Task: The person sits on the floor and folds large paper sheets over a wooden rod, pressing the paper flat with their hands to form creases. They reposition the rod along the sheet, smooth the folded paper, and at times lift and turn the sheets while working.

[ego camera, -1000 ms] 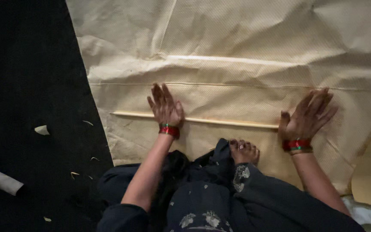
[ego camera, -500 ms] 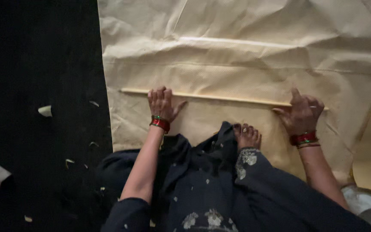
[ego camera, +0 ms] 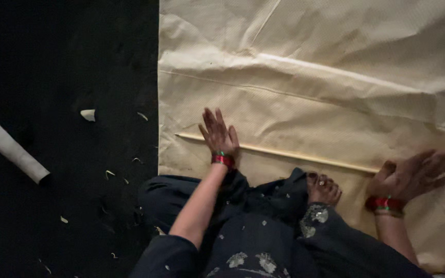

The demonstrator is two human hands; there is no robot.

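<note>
left hand [ego camera: 218, 135] and right hand [ego camera: 412, 172], both flat and unclenched, press a thin stick [ego camera: 289, 153] near the cream sheet's [ego camera: 305, 62] left edge; bare sheet lies beyond.

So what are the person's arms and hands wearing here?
Both forearms are bare below dark navy sleeves pushed up to the elbows. The left hand has a red bangle with a touch of green at the wrist. The right hand has a red bangle beside a thinner gold-toned one. No gloves, and no rings that I can make out.
</note>
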